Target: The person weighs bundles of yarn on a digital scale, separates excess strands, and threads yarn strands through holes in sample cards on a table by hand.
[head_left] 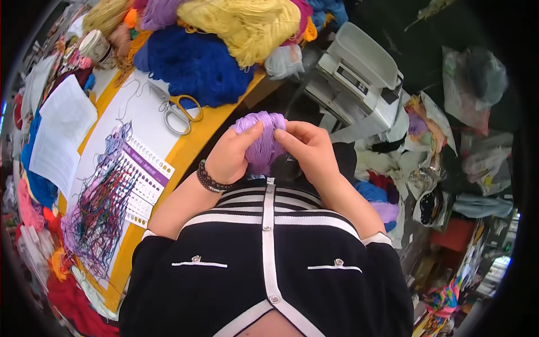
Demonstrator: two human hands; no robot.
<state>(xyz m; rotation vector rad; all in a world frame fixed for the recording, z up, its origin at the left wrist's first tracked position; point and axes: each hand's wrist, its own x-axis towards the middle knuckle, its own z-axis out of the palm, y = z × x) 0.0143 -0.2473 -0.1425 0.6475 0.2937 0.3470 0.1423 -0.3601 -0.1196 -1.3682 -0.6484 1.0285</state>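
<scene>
A lilac skein (pixel 260 147) is held beside the table (pixel 196 140), in front of the torso (pixel 247 241). Its left side is grasped by the left hand (pixel 228 153); its right edge is pinched by the right hand (pixel 310 147). Strand handling seems to be in hand; a steady left grip and fine right pinch appear called for. Most left fingers are hidden by yarn; whether a loose end is caught cannot be told.
</scene>
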